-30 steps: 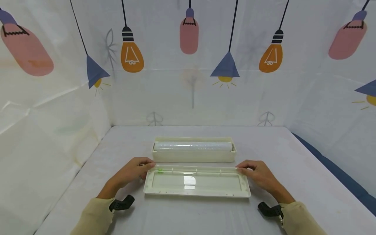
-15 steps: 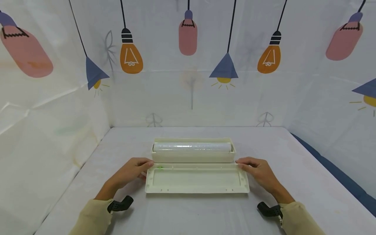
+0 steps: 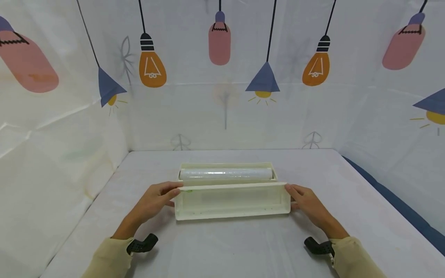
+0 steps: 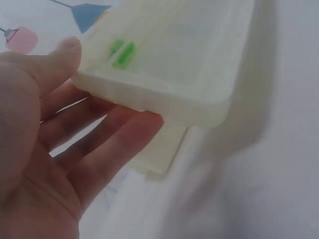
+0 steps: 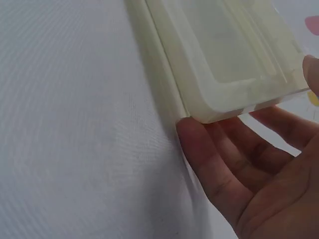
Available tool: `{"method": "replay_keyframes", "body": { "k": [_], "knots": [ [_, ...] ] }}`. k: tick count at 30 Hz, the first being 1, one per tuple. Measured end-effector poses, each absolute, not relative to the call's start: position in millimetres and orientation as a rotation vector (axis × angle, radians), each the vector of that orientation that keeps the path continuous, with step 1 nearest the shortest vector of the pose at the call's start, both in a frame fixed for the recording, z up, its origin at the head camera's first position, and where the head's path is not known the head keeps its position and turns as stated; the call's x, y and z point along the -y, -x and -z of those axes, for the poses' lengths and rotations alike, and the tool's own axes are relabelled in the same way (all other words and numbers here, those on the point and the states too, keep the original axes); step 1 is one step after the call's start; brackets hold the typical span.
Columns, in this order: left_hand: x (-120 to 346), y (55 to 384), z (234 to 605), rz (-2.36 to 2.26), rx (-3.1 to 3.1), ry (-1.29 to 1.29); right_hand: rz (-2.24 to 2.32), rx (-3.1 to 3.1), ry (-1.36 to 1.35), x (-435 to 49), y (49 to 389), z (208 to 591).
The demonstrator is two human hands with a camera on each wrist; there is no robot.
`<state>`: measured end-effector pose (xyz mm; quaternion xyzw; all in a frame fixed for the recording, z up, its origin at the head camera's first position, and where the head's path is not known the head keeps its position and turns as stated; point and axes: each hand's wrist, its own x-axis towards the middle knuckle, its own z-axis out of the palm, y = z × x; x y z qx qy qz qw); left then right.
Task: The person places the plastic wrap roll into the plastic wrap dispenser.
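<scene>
My left hand (image 3: pixel 156 199) and right hand (image 3: pixel 307 202) hold a long cream plastic lid (image 3: pixel 233 202) by its two short ends, inner side facing me. It is tilted, with its far edge raised and overlapping the front of the box in the head view. Behind it stands the matching box (image 3: pixel 227 165), uncovered, with a roll of cling film (image 3: pixel 226 173) lying in it. In the left wrist view, the thumb is on top near a green piece (image 4: pixel 124 55) at the lid's corner, and the fingers are beneath. The right fingers (image 5: pixel 204 159) reach under the other end.
A white cloth covers the table (image 3: pixel 222 251). Behind it hangs a white curtain (image 3: pixel 194 116) printed with lamps and bulbs. Each sleeve cuff carries a black wrist camera mount (image 3: pixel 142 244). Dark blue fabric (image 3: pixel 393 193) shows past the right table edge.
The lid, first lying nearly flat in front of the box, has been raised and tipped up toward the box. Both hands have risen with it, and it now hides part of the box's front.
</scene>
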<state>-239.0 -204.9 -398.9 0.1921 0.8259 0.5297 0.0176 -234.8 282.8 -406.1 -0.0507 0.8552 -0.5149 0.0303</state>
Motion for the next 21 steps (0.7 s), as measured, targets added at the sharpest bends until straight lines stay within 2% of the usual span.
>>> {"method": "replay_keyframes", "body": {
  "k": [10, 21],
  "knots": [
    [204.8, 236.8, 393.8, -1.714, -2.697, -0.607, 1.657, -2.555, 0.281, -283.7, 231.1, 398.8],
    [205.2, 233.7, 390.0, -1.874, -2.600, -0.430, 1.770, -2.690, 0.349, -276.2, 228.8, 397.9]
  ]
}}
